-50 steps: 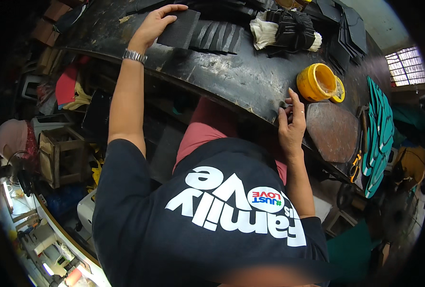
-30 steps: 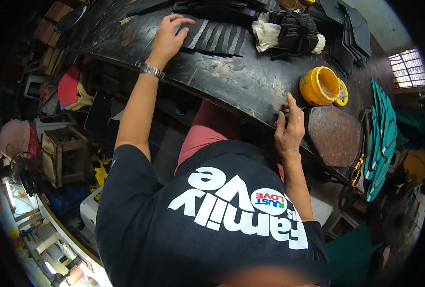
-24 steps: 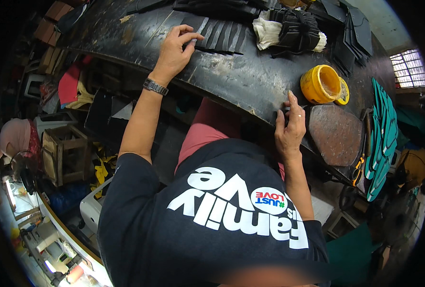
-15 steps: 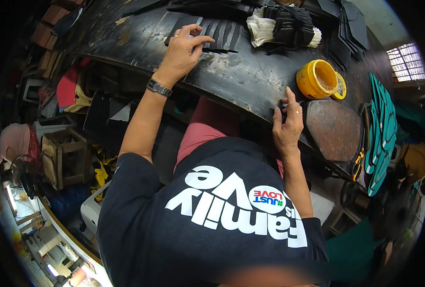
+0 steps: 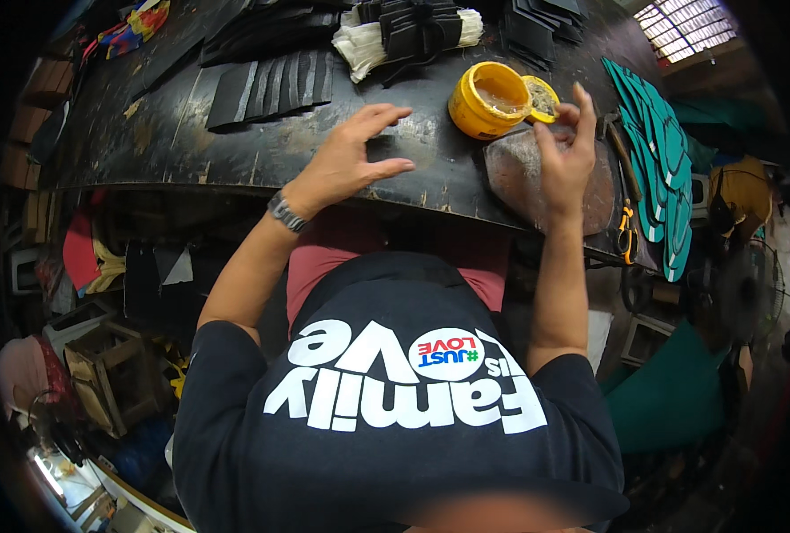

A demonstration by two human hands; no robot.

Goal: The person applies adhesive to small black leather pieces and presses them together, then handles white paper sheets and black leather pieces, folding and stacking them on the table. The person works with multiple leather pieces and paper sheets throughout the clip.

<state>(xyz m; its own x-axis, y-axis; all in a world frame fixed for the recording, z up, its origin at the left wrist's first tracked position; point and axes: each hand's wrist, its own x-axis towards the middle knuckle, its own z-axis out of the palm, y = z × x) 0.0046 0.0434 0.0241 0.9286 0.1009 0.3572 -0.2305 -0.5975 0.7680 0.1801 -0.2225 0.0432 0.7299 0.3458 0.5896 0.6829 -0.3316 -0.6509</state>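
My left hand [image 5: 349, 158] hovers at the table's near edge with thumb and fingers spread, nothing between them. Beyond it lies a fanned row of black strips [image 5: 275, 87] with grey edges, apart from the hand. My right hand [image 5: 569, 160] is raised over a flat brown slab [image 5: 512, 173], its fingers bent but apart, and I see nothing in them. Left of that hand stands an open yellow tub [image 5: 468, 105] with brownish contents. A yellow lid [image 5: 544, 96] with dried residue leans beside the tub, close to my right fingertips.
A tied bundle of black and white pieces [image 5: 413, 35] sits at the back, near black stacks [image 5: 542, 27]. Teal cut pieces [image 5: 662, 169] hang over the right edge beside orange-handled scissors [image 5: 626, 235]. A wooden stool [image 5: 111, 377] stands at lower left.
The view has turned to the right. My left hand has drawn back from the black strips and opened wider. My right hand has moved from the table edge over the slab, towards the lid.
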